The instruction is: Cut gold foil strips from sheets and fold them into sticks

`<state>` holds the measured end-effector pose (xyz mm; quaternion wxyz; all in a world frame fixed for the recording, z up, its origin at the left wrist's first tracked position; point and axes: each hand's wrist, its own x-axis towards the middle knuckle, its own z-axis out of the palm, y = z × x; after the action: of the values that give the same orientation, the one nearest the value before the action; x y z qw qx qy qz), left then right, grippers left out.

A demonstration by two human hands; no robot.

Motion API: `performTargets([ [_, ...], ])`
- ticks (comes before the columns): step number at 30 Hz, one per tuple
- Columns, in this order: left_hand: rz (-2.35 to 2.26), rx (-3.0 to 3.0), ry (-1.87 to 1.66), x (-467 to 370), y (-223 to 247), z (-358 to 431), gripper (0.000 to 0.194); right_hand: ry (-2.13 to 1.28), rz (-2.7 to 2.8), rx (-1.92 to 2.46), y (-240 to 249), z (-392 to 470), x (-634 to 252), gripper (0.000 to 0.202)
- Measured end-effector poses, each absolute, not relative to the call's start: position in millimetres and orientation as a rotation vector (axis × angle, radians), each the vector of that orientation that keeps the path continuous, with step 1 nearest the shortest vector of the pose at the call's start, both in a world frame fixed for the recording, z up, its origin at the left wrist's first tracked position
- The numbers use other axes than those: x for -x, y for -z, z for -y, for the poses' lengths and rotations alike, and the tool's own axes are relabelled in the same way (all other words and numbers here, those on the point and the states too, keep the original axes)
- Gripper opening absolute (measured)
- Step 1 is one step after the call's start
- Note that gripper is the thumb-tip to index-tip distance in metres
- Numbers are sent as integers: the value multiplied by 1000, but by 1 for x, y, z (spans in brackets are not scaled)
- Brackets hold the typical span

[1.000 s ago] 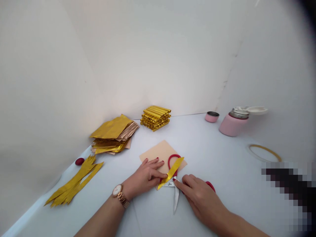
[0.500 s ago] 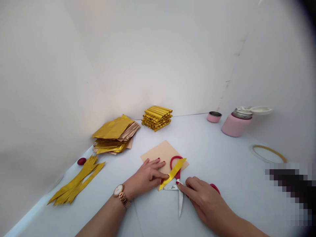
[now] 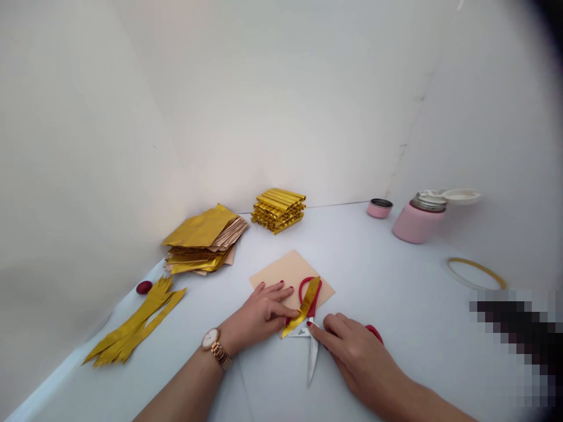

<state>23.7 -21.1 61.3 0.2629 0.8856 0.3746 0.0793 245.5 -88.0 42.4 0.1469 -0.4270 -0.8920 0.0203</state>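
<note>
Fingers of the left hand close on a gold foil strip near its lower end, with the wrist watch behind them; those of the right hand touch the scissors near the pivot, though whether they clasp the shank is hidden. The strip lies aslant, slightly bowed, its upper end over a red handle loop and its lower end beside one blade. The scissors are spread wide, one blade toward the wearer, the other toward the left hand. Beneath the left hand is a beige paper sheet, flat on the desk. Likely faults: a closing of the blades could nick the strip, the sheet or the left fingertips, all being near an edge; a slack pinch could let the thin foil slip or twist, and an uneven pull could crease or tear it; a turn of the scissors could drag the strip by the loop. Farther left are a fan of gold strips, a dark red oval object and a leaning stack of foil sheets; beyond stands a pile of gold tubes; at right are a pink cup, an open pink flask and a yellowish ring.
</note>
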Motion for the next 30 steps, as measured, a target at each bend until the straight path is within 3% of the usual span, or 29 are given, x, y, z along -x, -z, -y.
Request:
performTargets([
  [21, -1019, -2373, -201, -23, -62, 21, 31, -59, 2472, 1117, -42, 90, -267, 41],
  [30, -1019, -2376, -228, -23, -60, 22, 33, 298, 1998, 1852, -24, 42, -371, 37],
])
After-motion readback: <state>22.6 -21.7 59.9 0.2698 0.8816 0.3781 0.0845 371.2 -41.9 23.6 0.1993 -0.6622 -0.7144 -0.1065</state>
